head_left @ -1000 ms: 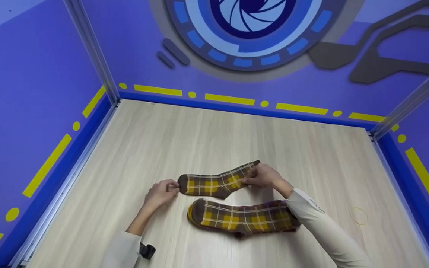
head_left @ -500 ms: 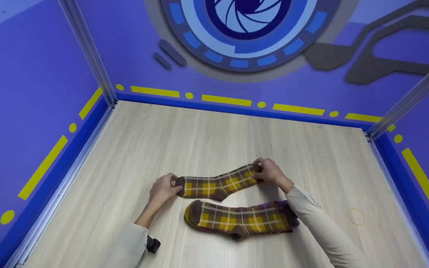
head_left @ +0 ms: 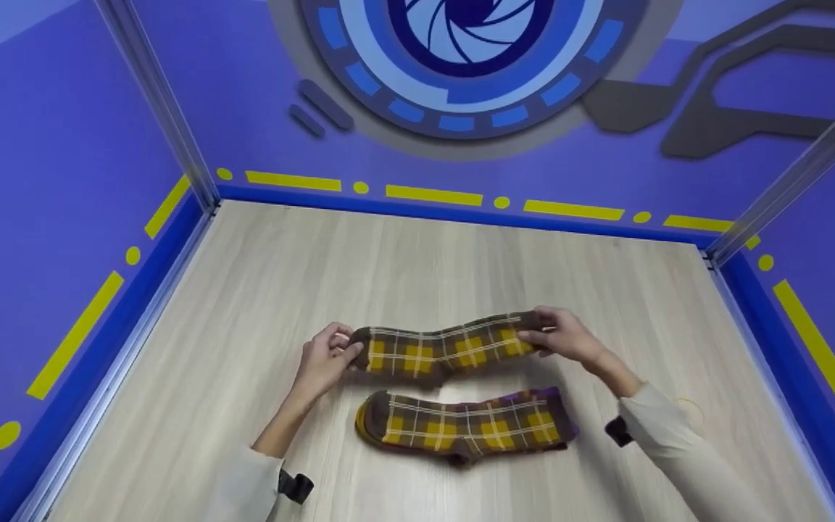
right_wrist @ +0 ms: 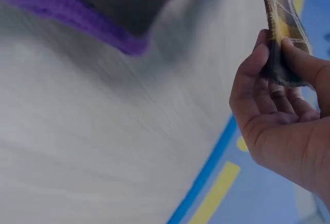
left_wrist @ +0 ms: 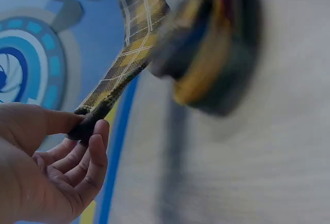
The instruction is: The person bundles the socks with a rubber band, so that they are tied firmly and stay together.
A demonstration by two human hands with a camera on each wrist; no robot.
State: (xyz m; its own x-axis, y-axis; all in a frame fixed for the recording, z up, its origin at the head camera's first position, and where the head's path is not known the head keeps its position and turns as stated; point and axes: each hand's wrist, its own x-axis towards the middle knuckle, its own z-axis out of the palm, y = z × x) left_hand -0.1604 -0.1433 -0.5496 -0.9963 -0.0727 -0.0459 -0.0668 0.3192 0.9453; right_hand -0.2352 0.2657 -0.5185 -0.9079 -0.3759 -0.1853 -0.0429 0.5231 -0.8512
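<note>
A brown and yellow plaid sock (head_left: pixel 454 349) is stretched between my two hands in the head view, close over the table. My left hand (head_left: pixel 327 361) pinches its dark toe between thumb and fingers, which the left wrist view also shows at the sock's toe (left_wrist: pixel 88 127). At the other end, my right hand (head_left: pixel 566 335) pinches the dark cuff; in the right wrist view thumb and fingers grip that cuff (right_wrist: pixel 282 72). Nearer to me lies a stack of socks (head_left: pixel 472 428), a like plaid sock on top, with mustard and purple edges showing beneath.
The wooden tabletop (head_left: pixel 243 290) is bounded by blue-purple walls (head_left: pixel 48 181) with yellow marks on the left, back and right. A thin yellow elastic loop (head_left: pixel 693 409) lies at the right, partly behind the right sleeve (head_left: pixel 678 449).
Both hands have lifted the plaid sock a little, and it now looks straighter. My right hand has shifted to the cuff's end and moved right. The stack stays in place.
</note>
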